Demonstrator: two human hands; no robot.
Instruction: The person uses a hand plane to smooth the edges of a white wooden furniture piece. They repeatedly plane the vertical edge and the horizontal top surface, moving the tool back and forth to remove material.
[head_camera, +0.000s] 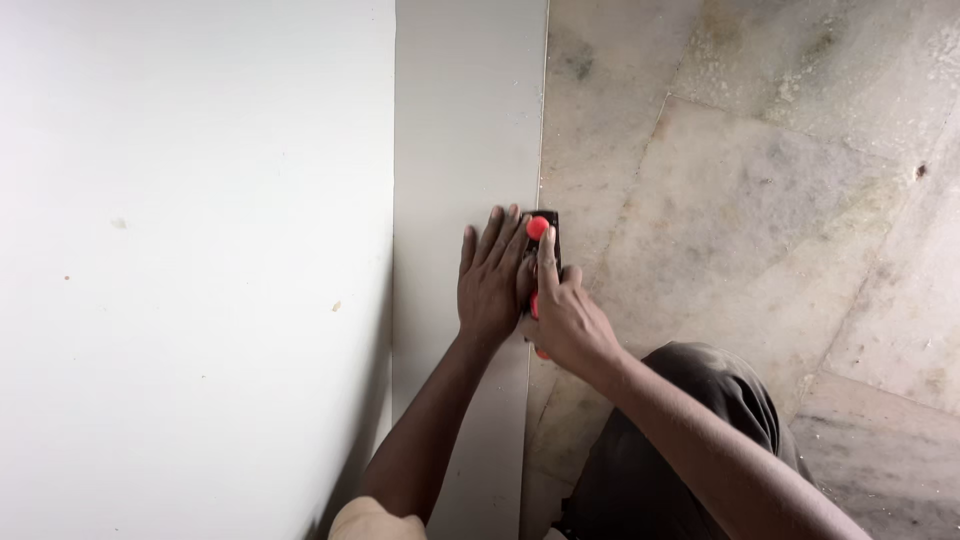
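While left hand (490, 280) fingers lie spread on grey panel (465, 150), right hand (565, 315) fingers wrap black-and-red plane (543, 228)

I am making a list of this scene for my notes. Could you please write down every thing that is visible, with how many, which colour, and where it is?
Hand plane: one, black body with a red-orange knob and handle, on the right edge of the grey board, at the centre of the picture.
Grey board: one, pale grey, a long strip that runs from top to bottom, between the white panel and the floor.
White panel: one, white, fills the left side.
Stone floor: marble-like tiles, grey-beige with stains, on the right side.
Trousers: dark grey-brown, over the person's knee, bottom right.
Left hand: flat on the grey board, beside the plane.
Right hand: grips the plane.
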